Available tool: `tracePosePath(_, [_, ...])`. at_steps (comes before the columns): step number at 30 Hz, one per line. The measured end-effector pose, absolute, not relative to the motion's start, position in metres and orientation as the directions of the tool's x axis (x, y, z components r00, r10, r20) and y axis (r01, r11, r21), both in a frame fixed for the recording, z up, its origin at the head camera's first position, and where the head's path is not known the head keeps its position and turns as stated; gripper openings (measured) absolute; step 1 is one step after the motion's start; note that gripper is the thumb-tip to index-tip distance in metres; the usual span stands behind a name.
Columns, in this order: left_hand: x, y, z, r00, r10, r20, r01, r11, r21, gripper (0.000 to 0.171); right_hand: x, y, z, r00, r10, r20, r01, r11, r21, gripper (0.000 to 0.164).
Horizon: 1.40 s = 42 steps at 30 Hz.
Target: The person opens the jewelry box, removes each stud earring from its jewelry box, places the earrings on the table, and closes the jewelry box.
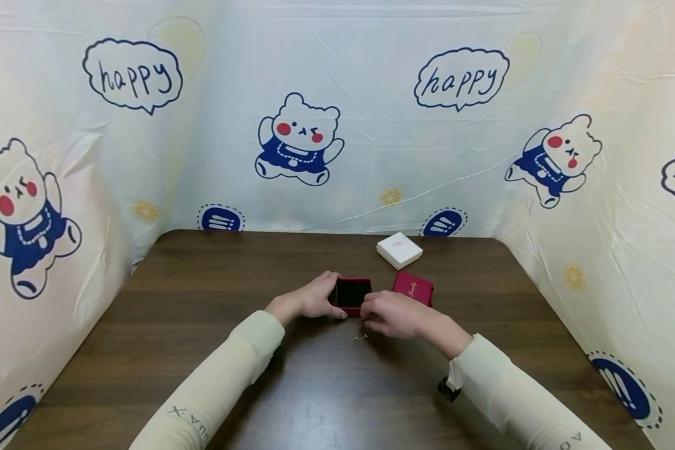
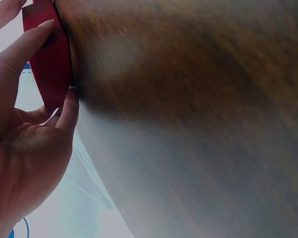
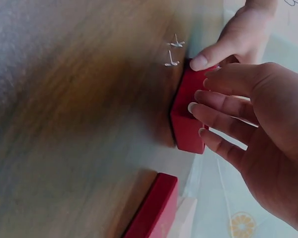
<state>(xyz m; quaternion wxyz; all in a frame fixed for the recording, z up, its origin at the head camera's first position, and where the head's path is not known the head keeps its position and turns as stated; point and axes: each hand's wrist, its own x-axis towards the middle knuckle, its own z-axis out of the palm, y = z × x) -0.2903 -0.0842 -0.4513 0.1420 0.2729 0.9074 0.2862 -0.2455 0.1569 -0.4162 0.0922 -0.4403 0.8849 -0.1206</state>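
A small red jewelry box (image 1: 353,312) with a black inside sits uncovered on the table. My left hand (image 1: 317,296) grips it from the left, thumb on the near wall (image 2: 49,72) and fingers round the far side. At the box's right edge is my right hand (image 1: 392,313), its fingers bent. In the right wrist view the fingertips (image 3: 192,108) lie along the red wall; I cannot tell whether they pinch something small. Two small stud-like pieces (image 3: 172,60) rest on the table in front of the box.
The red lid (image 1: 414,288) with gold lettering lies just right of the box, behind my right hand. Beyond it stands a white box (image 1: 399,250) near the table's back edge. A printed curtain (image 1: 365,156) hangs behind the brown table (image 1: 214,281) and along both sides.
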Motion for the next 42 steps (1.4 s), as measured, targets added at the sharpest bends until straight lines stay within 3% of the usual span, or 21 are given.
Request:
tracePosePath(20, [-0.292,-0.083,-0.454,-0.808,0.579,-0.107,0.413,0.687,0.599,0.082,-0.28,0.183,-0.421,-0.677,-0.735,0.032,-0.708,0.638,-0.302,0.013])
tracePosePath(26, [-0.293,-0.083,-0.455,-0.811,0.575,-0.107,0.413,0.693,0.591,0.084,-0.286,0.192,-0.425,-0.702,-0.71,0.049,-0.697,0.671,-0.252,0.012])
tracePosePath(32, [-0.292,-0.083,-0.454,-0.814,0.572,-0.098,0.417,0.694,0.587,0.084,-0.29,0.206,-0.43,-0.777,-0.627,0.058,-0.623,0.753,-0.212,0.022])
tracePosePath(42, [-0.291,-0.083,-0.454,-0.816,0.568,-0.11,0.411,0.702,0.582,0.085,-0.298,0.225,-0.442,-0.819,-0.568,0.083,-0.572,0.794,-0.205,0.048])
